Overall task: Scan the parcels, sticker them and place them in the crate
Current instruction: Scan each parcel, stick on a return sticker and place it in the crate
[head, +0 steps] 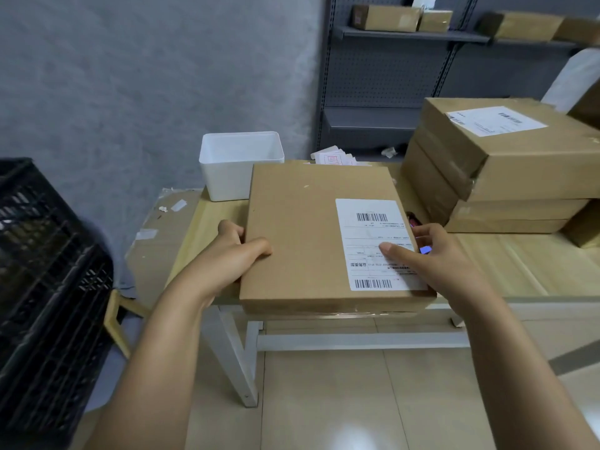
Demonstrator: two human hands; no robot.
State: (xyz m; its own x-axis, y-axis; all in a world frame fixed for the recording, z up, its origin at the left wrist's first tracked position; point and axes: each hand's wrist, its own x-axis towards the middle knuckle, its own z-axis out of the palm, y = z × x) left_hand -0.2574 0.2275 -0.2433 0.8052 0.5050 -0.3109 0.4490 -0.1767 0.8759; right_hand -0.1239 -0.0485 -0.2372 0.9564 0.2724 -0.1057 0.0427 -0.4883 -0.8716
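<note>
A flat brown cardboard parcel (302, 235) lies at the near left corner of the wooden table (519, 264), its front edge over the table's rim. A white shipping label (376, 245) with two barcodes covers its right part. My left hand (237, 251) grips the parcel's left edge, thumb on top. At the right edge my right hand (431, 254) holds it too, thumb pressed on the label. A black plastic crate (42, 287) stands on the floor at the left. Behind my right hand a small dark device (418, 235) with a lit spot is mostly hidden.
A white plastic bin (240, 164) stands at the table's back left. A stack of labelled cardboard parcels (500, 164) fills the back right. Small stickers (334, 156) lie behind the parcel. Grey shelving (406, 73) with more boxes lines the back wall. Flattened cardboard (156, 235) lies left of the table.
</note>
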